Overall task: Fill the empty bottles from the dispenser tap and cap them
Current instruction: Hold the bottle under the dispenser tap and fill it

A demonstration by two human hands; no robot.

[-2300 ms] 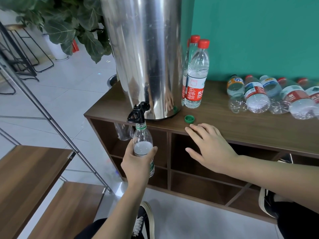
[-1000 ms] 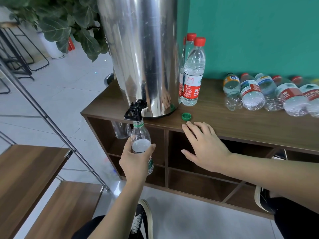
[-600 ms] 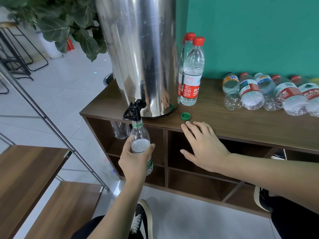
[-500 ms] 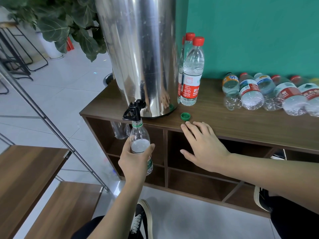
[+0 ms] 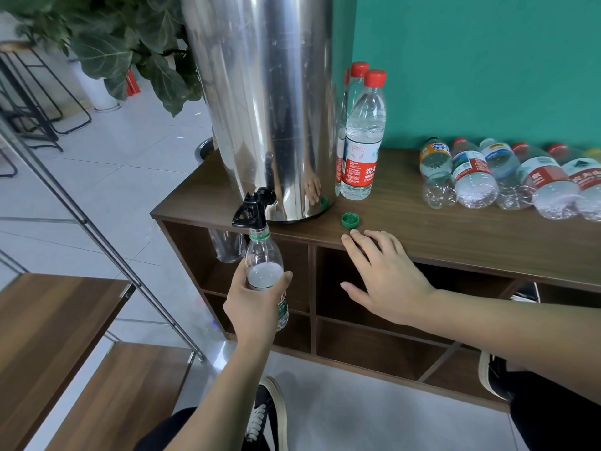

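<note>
Water has risen in the gripped bottle (image 5: pixel 263 265).

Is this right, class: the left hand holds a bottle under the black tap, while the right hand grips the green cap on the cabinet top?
Not quite. The head view shows the right hand lying flat on the cabinet top, beside the green cap, not gripping it. The left hand does hold the bottle under the black tap.

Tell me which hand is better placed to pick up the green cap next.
The right hand. It lies open on the cabinet top, fingertips just short of the green cap. The left hand is occupied gripping the bottle under the black tap.
</note>
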